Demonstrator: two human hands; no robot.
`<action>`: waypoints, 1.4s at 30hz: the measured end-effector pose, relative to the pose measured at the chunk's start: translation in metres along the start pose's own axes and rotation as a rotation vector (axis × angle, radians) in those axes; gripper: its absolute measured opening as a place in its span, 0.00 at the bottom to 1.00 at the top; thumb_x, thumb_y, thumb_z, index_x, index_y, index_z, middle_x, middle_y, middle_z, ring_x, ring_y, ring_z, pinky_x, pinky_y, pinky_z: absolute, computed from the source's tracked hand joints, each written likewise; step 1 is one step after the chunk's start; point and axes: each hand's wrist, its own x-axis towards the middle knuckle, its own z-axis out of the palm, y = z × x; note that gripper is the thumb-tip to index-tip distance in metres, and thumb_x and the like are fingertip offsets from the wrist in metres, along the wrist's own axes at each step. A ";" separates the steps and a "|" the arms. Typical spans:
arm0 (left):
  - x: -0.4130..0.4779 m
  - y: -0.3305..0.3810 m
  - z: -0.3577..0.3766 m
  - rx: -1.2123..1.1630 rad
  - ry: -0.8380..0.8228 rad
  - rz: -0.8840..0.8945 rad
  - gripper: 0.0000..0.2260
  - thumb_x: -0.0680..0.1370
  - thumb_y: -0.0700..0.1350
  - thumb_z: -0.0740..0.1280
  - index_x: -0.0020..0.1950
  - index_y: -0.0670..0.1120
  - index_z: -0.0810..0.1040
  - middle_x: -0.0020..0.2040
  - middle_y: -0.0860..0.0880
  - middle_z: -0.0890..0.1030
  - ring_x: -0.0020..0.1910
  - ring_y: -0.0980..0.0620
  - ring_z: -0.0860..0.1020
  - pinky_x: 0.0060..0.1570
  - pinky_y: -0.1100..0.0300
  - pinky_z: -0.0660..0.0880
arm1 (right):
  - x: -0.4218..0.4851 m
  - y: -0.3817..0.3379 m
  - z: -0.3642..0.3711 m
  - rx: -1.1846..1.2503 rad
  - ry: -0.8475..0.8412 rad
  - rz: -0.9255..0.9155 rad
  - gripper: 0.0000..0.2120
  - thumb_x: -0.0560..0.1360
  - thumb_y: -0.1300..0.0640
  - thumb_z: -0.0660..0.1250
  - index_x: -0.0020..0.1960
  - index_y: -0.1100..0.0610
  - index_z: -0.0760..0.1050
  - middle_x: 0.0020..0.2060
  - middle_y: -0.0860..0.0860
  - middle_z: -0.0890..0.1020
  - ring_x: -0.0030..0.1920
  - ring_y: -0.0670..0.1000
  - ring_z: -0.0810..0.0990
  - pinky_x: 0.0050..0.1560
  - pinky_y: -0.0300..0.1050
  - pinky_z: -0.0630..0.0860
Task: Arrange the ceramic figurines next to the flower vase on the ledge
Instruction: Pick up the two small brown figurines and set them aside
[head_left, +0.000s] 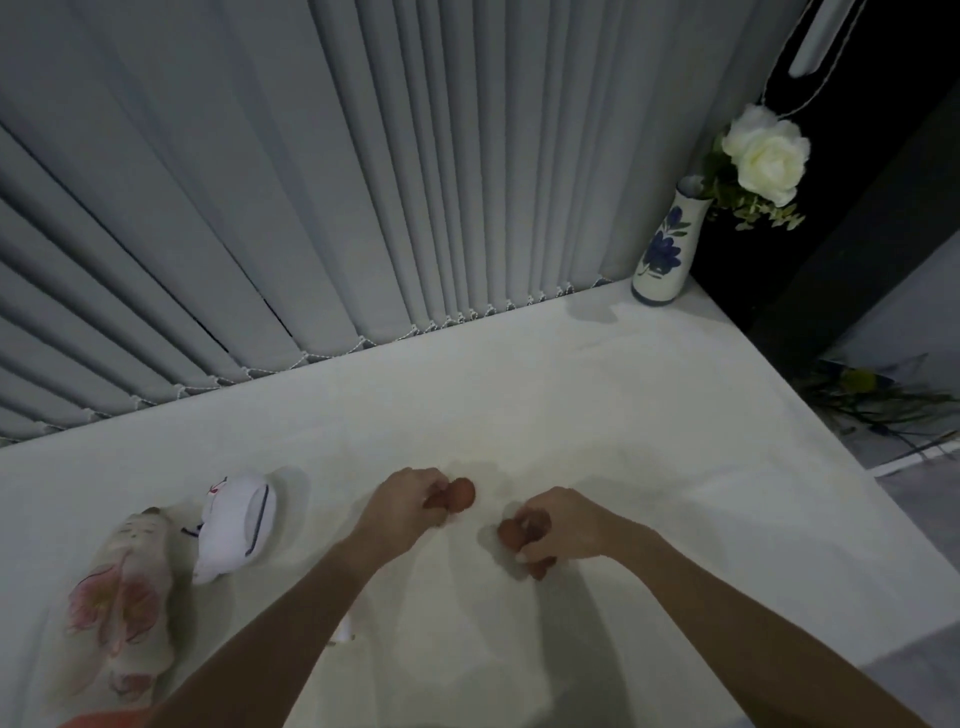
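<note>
Each hand grips a small reddish-brown ceramic figurine on the white ledge (597, 395). My left hand (402, 506) is closed around one figurine (460, 493), whose rounded end sticks out to the right. My right hand (563, 525) is closed around the other brown figurine (511, 531), mostly hidden by the fingers. At the near left lie a white cat-like figurine (236, 525) with dark lines and a cream figurine (122, 597) painted with pink flowers. The white vase (662, 249) with blue flowers and a white rose (766, 153) stands at the ledge's far right corner.
Grey vertical blinds (311, 182) hang along the back edge of the ledge. The ledge drops off on the right, where a dark gap and some greenery (862, 387) lie below. A small white object (344, 630) shows under my left forearm.
</note>
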 end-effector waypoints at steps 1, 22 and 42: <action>0.002 0.007 0.003 -0.174 0.036 -0.057 0.12 0.68 0.40 0.75 0.50 0.41 0.81 0.47 0.41 0.84 0.47 0.45 0.80 0.52 0.50 0.76 | -0.003 0.007 -0.006 0.144 0.007 0.008 0.07 0.66 0.60 0.74 0.42 0.57 0.79 0.38 0.51 0.84 0.40 0.52 0.82 0.45 0.46 0.80; 0.058 0.133 0.103 -0.748 0.144 -0.117 0.09 0.68 0.24 0.69 0.45 0.33 0.79 0.37 0.48 0.79 0.33 0.72 0.77 0.37 0.81 0.74 | -0.020 0.105 -0.078 0.214 0.551 -0.249 0.20 0.68 0.69 0.67 0.57 0.52 0.76 0.50 0.46 0.80 0.51 0.42 0.78 0.54 0.29 0.72; 0.056 0.126 0.107 -0.710 0.068 -0.089 0.23 0.68 0.27 0.72 0.61 0.39 0.75 0.57 0.41 0.78 0.54 0.45 0.77 0.60 0.45 0.77 | -0.022 0.106 -0.083 0.197 0.451 -0.169 0.34 0.64 0.60 0.76 0.65 0.43 0.66 0.56 0.47 0.76 0.57 0.49 0.76 0.61 0.47 0.74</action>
